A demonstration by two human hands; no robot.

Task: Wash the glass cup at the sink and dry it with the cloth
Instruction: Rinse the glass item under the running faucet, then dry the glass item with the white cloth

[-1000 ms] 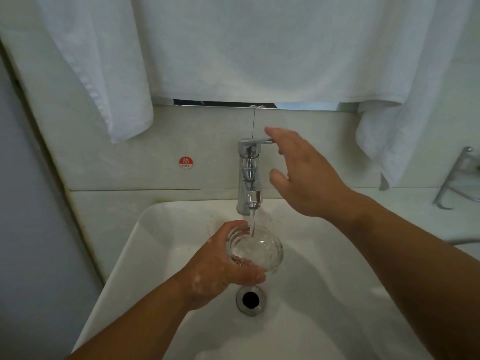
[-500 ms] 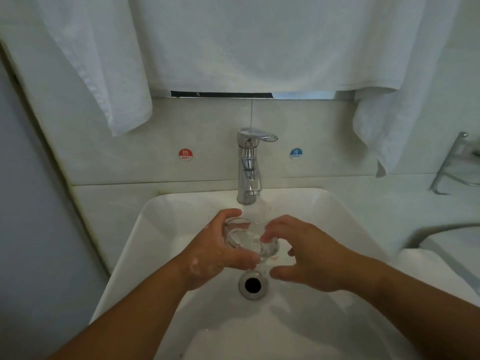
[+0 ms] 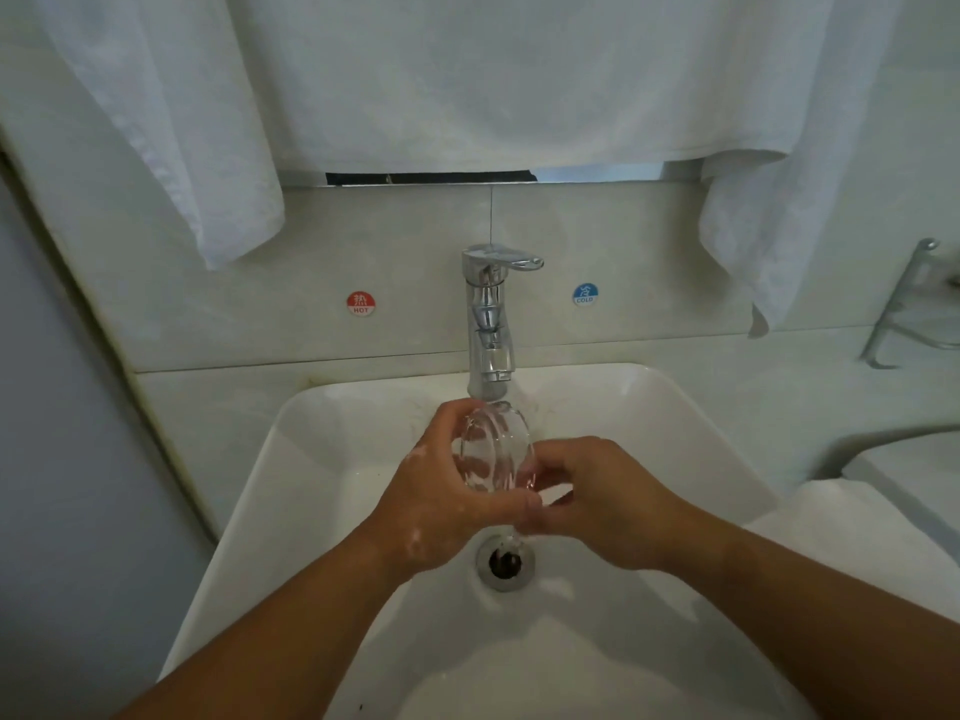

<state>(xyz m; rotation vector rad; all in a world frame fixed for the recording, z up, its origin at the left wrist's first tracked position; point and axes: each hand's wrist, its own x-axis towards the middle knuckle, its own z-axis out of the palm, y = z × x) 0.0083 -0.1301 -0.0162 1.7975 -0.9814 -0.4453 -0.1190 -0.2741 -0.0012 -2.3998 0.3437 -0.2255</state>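
Under one tap (image 3: 488,324) | one glass cup (image 3: 493,454) | left hand (image 3: 441,501), right hand (image 3: 613,501): fingers (image 3: 566,454) curled round it

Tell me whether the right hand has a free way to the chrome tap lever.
Probably yes: open air lies between the right hand and the chrome lever; it need only release the clear glass cup, which the left hand grips.

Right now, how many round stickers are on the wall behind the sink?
2. The red HOT sticker is on the wall left of the tap, and the blue COLD sticker is right of it. The hanging towel may hide others.
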